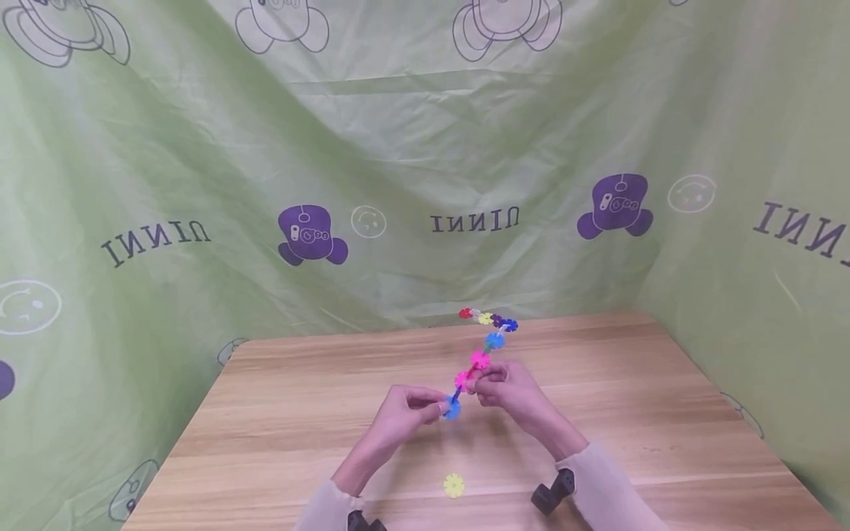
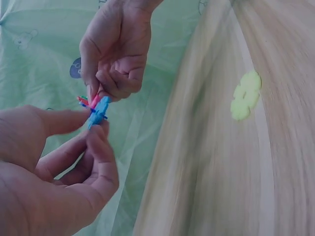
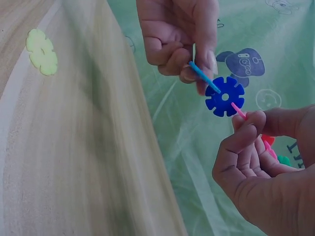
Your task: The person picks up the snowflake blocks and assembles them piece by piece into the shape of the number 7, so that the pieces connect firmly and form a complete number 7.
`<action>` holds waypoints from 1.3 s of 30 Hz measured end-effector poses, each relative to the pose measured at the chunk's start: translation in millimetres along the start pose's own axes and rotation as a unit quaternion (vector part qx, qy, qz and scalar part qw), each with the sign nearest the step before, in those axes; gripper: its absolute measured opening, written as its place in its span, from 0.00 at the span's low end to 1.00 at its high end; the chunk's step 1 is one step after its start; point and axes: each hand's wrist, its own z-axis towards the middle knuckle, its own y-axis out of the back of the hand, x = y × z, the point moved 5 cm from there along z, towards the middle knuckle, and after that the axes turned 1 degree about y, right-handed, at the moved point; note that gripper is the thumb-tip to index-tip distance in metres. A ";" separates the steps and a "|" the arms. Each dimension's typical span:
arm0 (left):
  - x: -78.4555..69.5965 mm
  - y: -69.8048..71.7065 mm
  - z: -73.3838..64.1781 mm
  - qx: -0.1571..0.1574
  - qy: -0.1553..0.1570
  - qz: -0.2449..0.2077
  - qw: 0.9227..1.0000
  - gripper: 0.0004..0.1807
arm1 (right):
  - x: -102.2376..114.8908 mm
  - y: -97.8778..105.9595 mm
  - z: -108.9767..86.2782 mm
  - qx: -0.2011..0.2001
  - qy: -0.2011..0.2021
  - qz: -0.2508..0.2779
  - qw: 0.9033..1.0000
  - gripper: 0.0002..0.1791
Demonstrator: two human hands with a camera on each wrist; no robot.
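A chain of notched plastic snowflake discs in several colours (image 1: 494,341) slants away above the table, bending left to a red disc (image 1: 465,313) at its far tip. At the near end, my left hand (image 1: 401,417) pinches a light blue snowflake disc (image 1: 451,408) between thumb and fingers. This disc is slotted into a dark blue disc (image 3: 225,97), which joins a pink snowflake disc (image 1: 462,381). My right hand (image 1: 511,391) pinches that pink disc, its fingers hiding part of the chain. In the right wrist view, a thin pale edge (image 3: 194,51) shows beside the left fingertips.
A single yellow snowflake disc (image 1: 454,485) lies flat on the wooden table (image 1: 265,442), nearer the body than both hands. Green printed cloth (image 1: 398,147) hangs behind and along the sides of the table. Dark devices (image 1: 554,493) are strapped at both wrists.
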 end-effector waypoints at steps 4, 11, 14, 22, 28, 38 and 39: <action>1.0 1.1 -7.0 0.016 -0.009 0.032 0.999 0.17 | 0.6 5.6 0.2 -0.017 -0.003 -0.004 1.000 0.13; 9.7 -5.0 -20.2 0.072 -0.017 0.113 0.991 0.17 | 6.1 9.0 -1.0 -0.019 -0.003 0.004 1.000 0.14; 16.5 -10.4 -26.3 0.097 -0.023 0.146 0.984 0.17 | 7.2 9.1 -1.3 -0.019 -0.001 0.004 1.000 0.15; 32.3 -19.9 -44.3 0.104 -0.065 0.196 0.973 0.13 | 6.5 9.9 -1.0 -0.011 0.002 0.007 1.000 0.16; 35.4 -25.9 -50.4 0.100 -0.084 0.225 0.966 0.16 | 5.3 9.7 -1.0 -0.009 0.000 0.011 1.000 0.17; 33.5 -33.7 -49.2 0.086 -0.086 0.257 0.959 0.14 | 4.8 9.1 -0.6 -0.010 -0.001 0.011 1.000 0.15; 32.9 -34.0 -49.1 0.086 -0.085 0.259 0.958 0.14 | 4.8 9.2 -0.6 -0.010 -0.001 0.010 1.000 0.15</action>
